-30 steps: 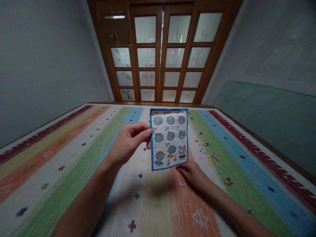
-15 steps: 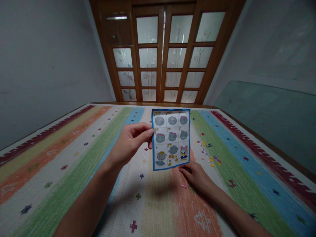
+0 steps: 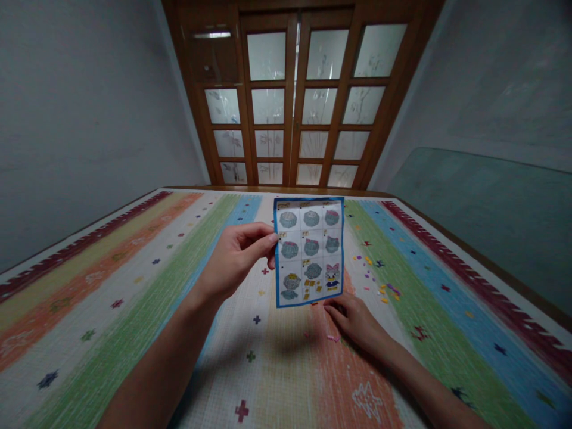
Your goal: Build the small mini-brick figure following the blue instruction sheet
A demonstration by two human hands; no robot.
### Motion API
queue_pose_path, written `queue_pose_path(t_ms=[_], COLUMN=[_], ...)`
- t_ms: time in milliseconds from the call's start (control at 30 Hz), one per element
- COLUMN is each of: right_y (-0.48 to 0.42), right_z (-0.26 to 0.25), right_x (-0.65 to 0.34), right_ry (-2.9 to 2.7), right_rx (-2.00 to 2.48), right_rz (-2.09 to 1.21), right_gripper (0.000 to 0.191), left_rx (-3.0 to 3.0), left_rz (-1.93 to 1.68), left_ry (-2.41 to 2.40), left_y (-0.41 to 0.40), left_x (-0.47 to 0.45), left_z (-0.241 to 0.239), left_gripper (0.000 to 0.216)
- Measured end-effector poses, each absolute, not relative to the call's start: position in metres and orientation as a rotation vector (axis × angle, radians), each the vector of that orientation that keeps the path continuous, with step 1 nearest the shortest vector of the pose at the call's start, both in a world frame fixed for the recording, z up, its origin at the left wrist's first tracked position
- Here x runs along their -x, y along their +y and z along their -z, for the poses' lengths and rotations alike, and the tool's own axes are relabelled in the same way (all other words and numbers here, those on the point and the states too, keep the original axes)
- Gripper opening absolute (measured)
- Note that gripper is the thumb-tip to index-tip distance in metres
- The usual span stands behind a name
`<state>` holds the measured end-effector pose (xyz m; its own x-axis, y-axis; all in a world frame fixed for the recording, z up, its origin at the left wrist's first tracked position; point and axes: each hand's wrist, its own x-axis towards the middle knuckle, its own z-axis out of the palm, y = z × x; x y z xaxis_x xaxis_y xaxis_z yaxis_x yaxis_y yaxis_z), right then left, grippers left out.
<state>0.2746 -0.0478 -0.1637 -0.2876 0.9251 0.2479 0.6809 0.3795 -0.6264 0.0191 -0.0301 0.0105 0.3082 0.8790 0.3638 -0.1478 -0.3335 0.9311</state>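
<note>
My left hand pinches the left edge of a blue-bordered instruction sheet and holds it upright above a striped mat. The sheet shows a grid of small brick-figure pictures. My right hand rests low on the mat just below the sheet's bottom edge, fingers bent toward the mat; the sheet hides its fingertips. Tiny coloured pieces lie scattered on the mat to the right of the sheet, and one pink piece sits beside my right hand.
A wooden door with frosted glass panes stands at the far end. Grey walls close both sides. A large glass pane leans against the right wall. A wooden floor edge borders the mat.
The sheet and my left hand have shifted slightly to the right. My right hand has edged a little to the right under the sheet.
</note>
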Motion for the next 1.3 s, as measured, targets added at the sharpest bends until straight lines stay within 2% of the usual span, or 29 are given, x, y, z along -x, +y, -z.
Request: queue_pose_path(t_ms=[1300], right_y=[-0.0483], right_z=[0.1654], right_x=[-0.2748], right_ry=[-2.036], right_rx=[1.378], right_rz=[-0.579], right_gripper=[0.017], left_rx=[-1.559], left_rz=[-1.246], left_ry=[0.706], left_y=[-0.0319], left_x=[-0.0190], left_z=[-0.0124], left_gripper=[0.015])
